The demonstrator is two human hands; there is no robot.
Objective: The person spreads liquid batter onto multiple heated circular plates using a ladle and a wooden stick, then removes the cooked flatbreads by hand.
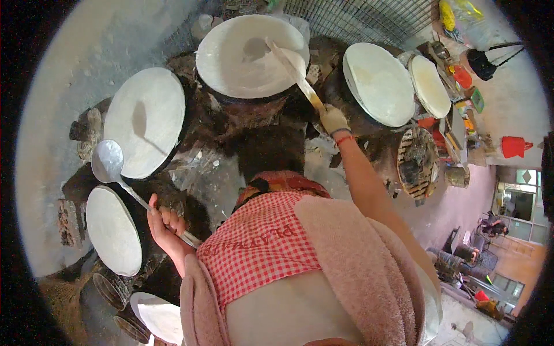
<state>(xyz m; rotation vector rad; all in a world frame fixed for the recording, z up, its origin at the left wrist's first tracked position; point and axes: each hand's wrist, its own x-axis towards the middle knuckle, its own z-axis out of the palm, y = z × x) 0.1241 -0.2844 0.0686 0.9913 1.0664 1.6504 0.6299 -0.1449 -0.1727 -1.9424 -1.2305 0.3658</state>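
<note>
My right hand (334, 120), in a pale glove, grips the handle of a long wooden spatula (289, 65). The blade rests on or just over the white, coated face of a large round pan (229, 71) straight ahead; a greyer patch shows near its tip. My left hand (166, 227), bare, is closed around the handle of a metal ladle (108, 161). The ladle's bowl hangs at the left, by the lower edge of a second white-faced pan (160, 99), on which a ladle-shaped shadow falls. Nearer on that side is another white-faced pan (113, 229).
To the right stand two more white-faced pans (381, 82) (428, 86) in the arc. Beside them sits a round basket (417, 164) with dark contents. Bricks (71, 222) lie by the left wall. A metal grille (359, 19) rises behind. A white sheet-like thing (160, 320) is lower left.
</note>
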